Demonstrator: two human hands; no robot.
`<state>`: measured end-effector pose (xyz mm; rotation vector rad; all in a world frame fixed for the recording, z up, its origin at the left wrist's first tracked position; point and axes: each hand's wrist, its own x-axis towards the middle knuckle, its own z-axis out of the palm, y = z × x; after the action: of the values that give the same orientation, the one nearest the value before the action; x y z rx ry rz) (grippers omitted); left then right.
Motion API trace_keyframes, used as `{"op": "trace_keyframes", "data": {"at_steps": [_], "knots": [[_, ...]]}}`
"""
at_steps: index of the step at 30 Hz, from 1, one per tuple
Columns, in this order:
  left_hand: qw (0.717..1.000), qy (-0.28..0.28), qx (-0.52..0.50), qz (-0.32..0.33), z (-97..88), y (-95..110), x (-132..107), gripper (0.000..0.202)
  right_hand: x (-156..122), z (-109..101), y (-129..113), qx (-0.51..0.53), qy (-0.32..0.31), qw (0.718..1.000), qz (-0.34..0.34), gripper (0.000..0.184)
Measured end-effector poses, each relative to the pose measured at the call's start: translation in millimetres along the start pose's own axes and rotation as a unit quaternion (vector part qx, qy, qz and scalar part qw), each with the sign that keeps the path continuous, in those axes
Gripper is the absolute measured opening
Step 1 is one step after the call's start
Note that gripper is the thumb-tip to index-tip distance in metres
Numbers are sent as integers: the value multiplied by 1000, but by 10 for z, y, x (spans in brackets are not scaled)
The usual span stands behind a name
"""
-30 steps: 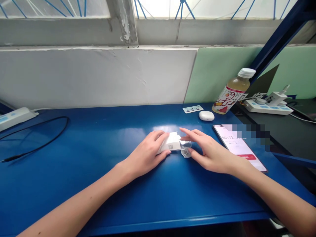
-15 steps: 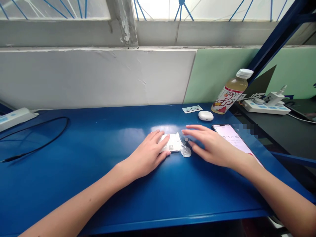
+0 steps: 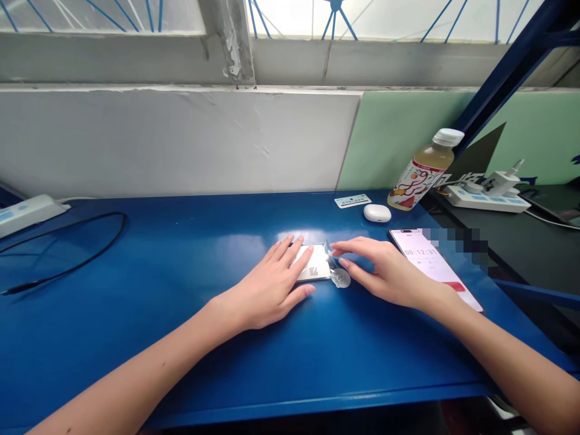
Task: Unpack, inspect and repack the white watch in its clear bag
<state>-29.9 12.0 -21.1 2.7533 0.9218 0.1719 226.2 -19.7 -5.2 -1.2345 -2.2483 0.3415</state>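
Note:
A small flat white packet (image 3: 320,269) with a printed square code lies on the blue desk, and clear plastic shows at its right end. My left hand (image 3: 276,278) rests on its left part with the fingers spread, covering that side. At the right end, the fingertips of my right hand (image 3: 376,266) are at the clear plastic (image 3: 330,251). A gap shows between thumb and forefinger there; whether they touch the film I cannot tell. Just below the fingertips lies a round whitish piece (image 3: 341,278), like a sticker, against the packet's corner.
Right of my right hand lies a phone (image 3: 435,266) showing a running timer. Behind stand a white earbud case (image 3: 377,212), a printed card (image 3: 353,201) and a drink bottle (image 3: 419,175). Power strips (image 3: 489,198) and a black cable (image 3: 67,223) lie toward the sides.
My right hand has moved slightly left, its fingertips now at the packet's plastic end. My left thumb has lifted away from the packet's lower edge and the fingers spread more.

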Motion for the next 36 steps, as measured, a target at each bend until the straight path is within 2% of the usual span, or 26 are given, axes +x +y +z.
{"op": "trace_keyframes", "data": {"at_steps": [6,15,29,36], "knots": [[1000,-11,4,-6,-14,13,5,68,1,95,18,13,-8,1000,23,27],[1000,-17,5,-8,-44,35,3,68,-27,159,58,-33,-32,998,-46,30],[999,-37,18,-17,-23,37,11,69,-43,240,-53,-117,-36,989,-85,33],[1000,-16,23,-7,-17,53,8,67,-16,222,-107,-171,-39,974,-142,31]]}}
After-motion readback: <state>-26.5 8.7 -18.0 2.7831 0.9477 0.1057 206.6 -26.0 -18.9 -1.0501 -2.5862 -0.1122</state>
